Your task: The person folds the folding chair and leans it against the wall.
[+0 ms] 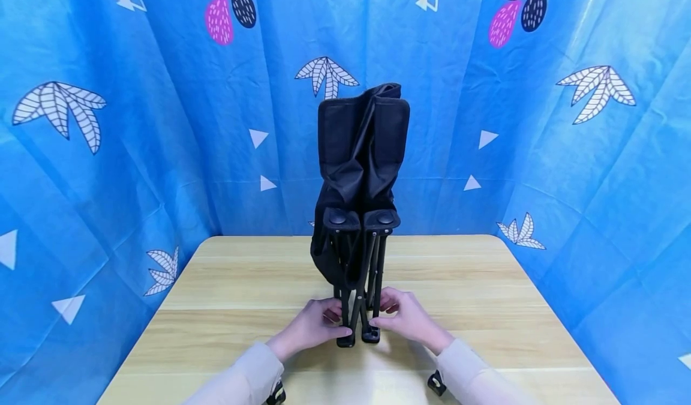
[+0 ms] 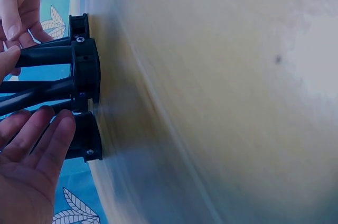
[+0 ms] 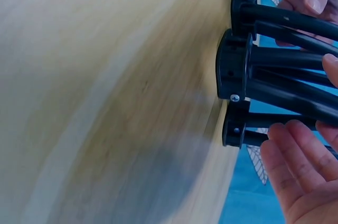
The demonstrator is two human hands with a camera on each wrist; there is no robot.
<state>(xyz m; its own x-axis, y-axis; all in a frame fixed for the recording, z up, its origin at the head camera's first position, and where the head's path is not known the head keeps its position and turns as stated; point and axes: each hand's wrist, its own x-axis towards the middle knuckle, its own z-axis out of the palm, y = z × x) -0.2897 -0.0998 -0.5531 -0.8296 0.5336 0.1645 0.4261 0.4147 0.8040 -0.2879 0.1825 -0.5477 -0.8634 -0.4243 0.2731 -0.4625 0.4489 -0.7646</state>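
A folded black camping chair [image 1: 360,165] stands upright on the wooden table, its fabric bunched above and its metal legs [image 1: 356,312] close together below. My left hand [image 1: 315,321] grips the left-hand legs low down, thumb in front and fingers behind. From the other side, my right hand [image 1: 407,316] holds the right-hand legs near their feet. Plastic feet [image 2: 84,71] on the tabletop show in the left wrist view, with leg tubes between my thumb and fingers. In the right wrist view the feet [image 3: 233,65] stand close together, and the right fingers [image 3: 296,150] lie along the tubes.
The light wooden table [image 1: 243,273] spreads around the chair. Blue patterned curtains [image 1: 162,123] hang behind it and at both sides. Small black devices [image 1: 436,383] sit under both wrists.
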